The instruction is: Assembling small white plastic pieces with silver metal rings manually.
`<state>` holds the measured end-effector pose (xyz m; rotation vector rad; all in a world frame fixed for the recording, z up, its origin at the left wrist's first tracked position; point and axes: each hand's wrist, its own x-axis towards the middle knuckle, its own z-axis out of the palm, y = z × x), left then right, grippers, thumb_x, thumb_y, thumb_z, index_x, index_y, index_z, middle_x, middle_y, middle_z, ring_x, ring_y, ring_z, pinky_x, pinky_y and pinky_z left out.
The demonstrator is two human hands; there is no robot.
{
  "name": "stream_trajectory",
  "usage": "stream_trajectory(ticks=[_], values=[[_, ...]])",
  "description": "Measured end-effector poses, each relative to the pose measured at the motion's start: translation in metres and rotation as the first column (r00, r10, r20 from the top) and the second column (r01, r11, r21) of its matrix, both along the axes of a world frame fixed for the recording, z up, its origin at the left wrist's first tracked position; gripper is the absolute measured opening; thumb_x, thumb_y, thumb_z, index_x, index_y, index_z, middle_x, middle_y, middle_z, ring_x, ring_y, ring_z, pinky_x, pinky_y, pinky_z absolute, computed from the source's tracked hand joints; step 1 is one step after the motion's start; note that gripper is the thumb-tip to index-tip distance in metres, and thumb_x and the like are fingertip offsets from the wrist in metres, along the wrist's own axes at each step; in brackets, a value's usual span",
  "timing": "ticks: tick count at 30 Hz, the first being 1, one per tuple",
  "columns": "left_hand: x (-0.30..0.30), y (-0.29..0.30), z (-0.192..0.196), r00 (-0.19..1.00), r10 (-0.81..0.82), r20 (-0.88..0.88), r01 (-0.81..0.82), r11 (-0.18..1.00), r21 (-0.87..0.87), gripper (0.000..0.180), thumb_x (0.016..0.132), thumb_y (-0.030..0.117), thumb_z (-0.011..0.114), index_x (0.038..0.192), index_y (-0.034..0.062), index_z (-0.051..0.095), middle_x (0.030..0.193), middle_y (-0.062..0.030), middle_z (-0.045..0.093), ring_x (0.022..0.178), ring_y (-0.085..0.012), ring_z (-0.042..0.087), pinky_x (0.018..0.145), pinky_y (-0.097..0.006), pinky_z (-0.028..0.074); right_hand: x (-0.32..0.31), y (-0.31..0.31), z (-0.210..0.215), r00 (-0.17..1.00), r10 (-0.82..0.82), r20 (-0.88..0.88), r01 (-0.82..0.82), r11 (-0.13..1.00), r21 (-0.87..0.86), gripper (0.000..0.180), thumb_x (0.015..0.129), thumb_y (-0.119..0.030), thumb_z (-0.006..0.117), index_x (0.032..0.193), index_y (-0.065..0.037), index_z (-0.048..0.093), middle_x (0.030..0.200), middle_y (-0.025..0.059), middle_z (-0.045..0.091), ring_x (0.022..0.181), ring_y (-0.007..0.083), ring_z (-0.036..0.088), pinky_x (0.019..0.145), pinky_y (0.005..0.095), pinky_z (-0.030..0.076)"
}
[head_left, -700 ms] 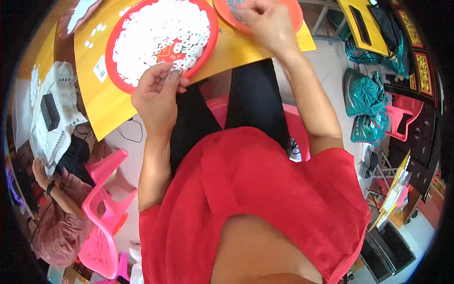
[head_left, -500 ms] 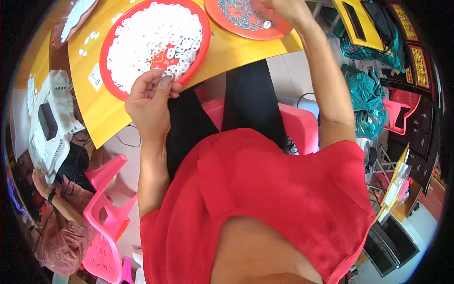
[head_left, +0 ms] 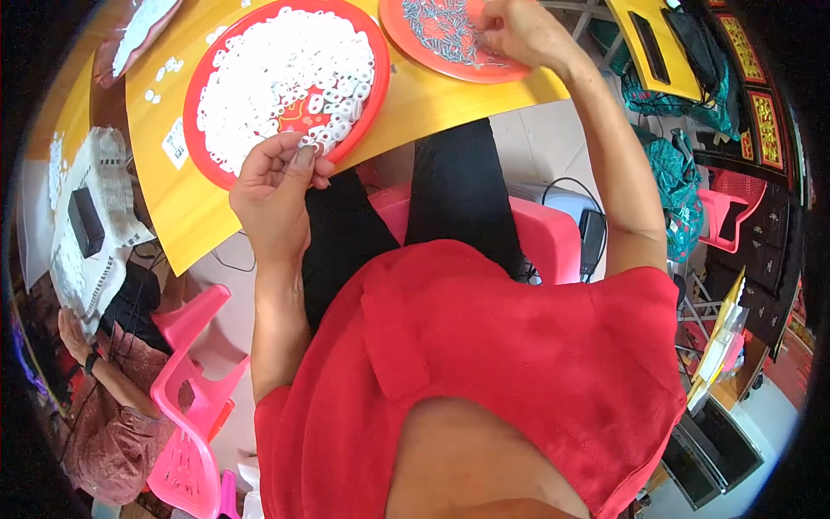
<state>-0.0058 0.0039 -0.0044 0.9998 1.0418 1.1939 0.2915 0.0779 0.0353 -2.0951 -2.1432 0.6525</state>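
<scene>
In the head view, your left hand (head_left: 272, 197) has its grip together, apparently clamped on a white ring-like piece (head_left: 317, 149) at the near edge of the heaped red tray (head_left: 379, 78). Your right hand (head_left: 529, 39) is at the orange plate (head_left: 471, 75), seemingly picking among grey nails or screws (head_left: 437, 30); I cannot tell whether its grip is closed. Taking one calls for a fine fingertip pinch. A printed white label (head_left: 175, 144) lies on the yellow tabletop (head_left: 194, 227).

A white label (head_left: 175, 143) on the yellow table (head_left: 186, 212) is unreadable; pale characters (head_left: 686, 213) mark a teal bag (head_left: 683, 235).
</scene>
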Motion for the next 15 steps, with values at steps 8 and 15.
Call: stream_trajectory(ticks=[8, 15], values=[[0.002, 0.000, 0.003, 0.999, -0.020, 0.032, 0.021, 1.000, -0.012, 0.014, 0.079, -0.005, 0.054, 0.093, -0.0057, 0.054, 0.074, -0.0107, 0.058, 0.062, -0.0140, 0.057, 0.052, -0.021, 0.045, 0.009, -0.008, 0.033, 0.994, -0.112, 0.006, 0.109, 0.980, 0.165, 0.016, 0.067, -0.012, 0.061, 0.080, -0.001, 0.062, 0.071, 0.0224, 0.057, 0.067, 0.0285, 0.061, 0.060, 0.0332, 0.046], [0.003, 0.001, 0.003, 0.999, -0.035, 0.014, 0.035, 0.999, -0.005, 0.014, 0.080, -0.005, 0.053, 0.094, -0.0058, 0.054, 0.074, -0.0108, 0.058, 0.062, -0.0139, 0.057, 0.052, -0.021, 0.045, 0.029, -0.013, 0.012, 0.997, 0.074, -0.007, -0.073, 0.994, 0.078, 0.012, 0.067, -0.012, 0.060, 0.076, -0.004, 0.063, 0.070, 0.0184, 0.058, 0.065, 0.0284, 0.060, 0.059, 0.0336, 0.046]])
